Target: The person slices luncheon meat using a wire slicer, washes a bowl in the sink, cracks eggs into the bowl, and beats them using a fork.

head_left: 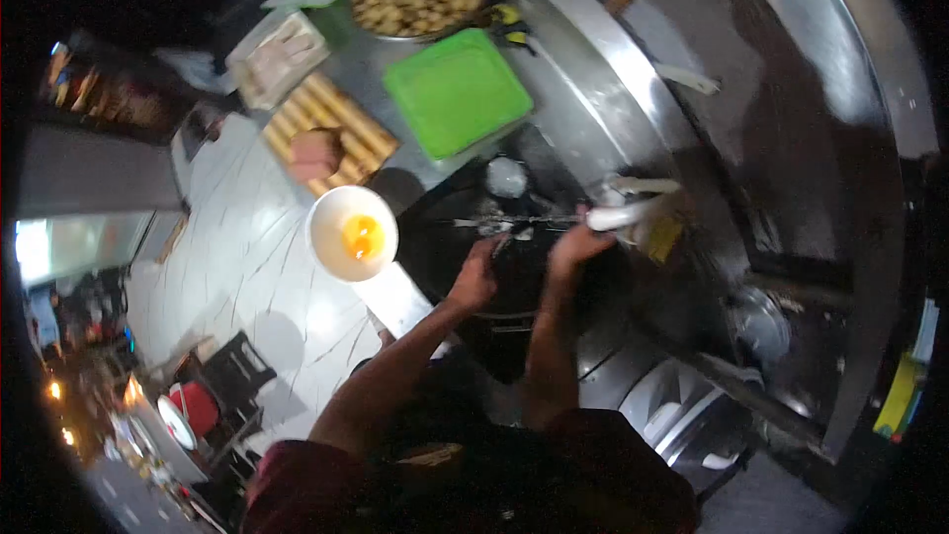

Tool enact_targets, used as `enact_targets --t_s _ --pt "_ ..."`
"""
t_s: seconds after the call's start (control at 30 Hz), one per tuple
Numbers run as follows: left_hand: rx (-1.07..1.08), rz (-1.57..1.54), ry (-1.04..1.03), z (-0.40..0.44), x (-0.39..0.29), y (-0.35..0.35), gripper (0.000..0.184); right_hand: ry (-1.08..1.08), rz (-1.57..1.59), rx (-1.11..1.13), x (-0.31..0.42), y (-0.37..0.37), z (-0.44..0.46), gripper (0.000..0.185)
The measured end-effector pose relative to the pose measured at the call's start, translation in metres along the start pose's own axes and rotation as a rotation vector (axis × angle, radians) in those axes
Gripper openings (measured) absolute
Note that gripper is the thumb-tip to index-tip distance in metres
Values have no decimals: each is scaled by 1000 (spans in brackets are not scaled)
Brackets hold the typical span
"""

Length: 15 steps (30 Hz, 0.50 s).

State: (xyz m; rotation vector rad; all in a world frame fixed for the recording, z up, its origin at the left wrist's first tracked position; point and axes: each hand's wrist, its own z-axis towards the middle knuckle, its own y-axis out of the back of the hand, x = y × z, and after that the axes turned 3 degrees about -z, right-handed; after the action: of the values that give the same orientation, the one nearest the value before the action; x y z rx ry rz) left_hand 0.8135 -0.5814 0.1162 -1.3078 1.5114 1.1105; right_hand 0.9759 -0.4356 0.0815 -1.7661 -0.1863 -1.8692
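Note:
My left hand [474, 279] is closed over the dark sink-like area in the middle, around something dark that I cannot make out. To its right, my right hand [576, 247] is closed and smeared by motion. A white rounded object [615, 217] lies right at its fingers, and what the hand grips is unclear. Left of my left hand stands a white bowl [329, 255] with raw egg yolks [363, 236] in it. Under its lower right side a white strip [393, 299] reaches toward my left forearm.
A green-lidded container [458, 94] stands above my hands. Behind it is a metal bowl [482, 0] of small round yellowish pieces. A slatted wooden board [368, 138] bears a piece of meat [316, 154], beside a tray [245, 79] of pale meat. Steel shelving [633, 59] runs along the right.

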Motion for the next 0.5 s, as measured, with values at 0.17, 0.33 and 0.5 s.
enact_targets --t_s 0.17,0.33,0.5 --pt "38 -8 1 -62 -35 42 71 -160 -337 257 8 -9 52 37" --pt "161 -46 73 -100 -2 55 47 -663 385 444 -70 27 93 50" --pt "34 -532 246 -116 35 75 30 -1477 824 632 -18 63 89 50"
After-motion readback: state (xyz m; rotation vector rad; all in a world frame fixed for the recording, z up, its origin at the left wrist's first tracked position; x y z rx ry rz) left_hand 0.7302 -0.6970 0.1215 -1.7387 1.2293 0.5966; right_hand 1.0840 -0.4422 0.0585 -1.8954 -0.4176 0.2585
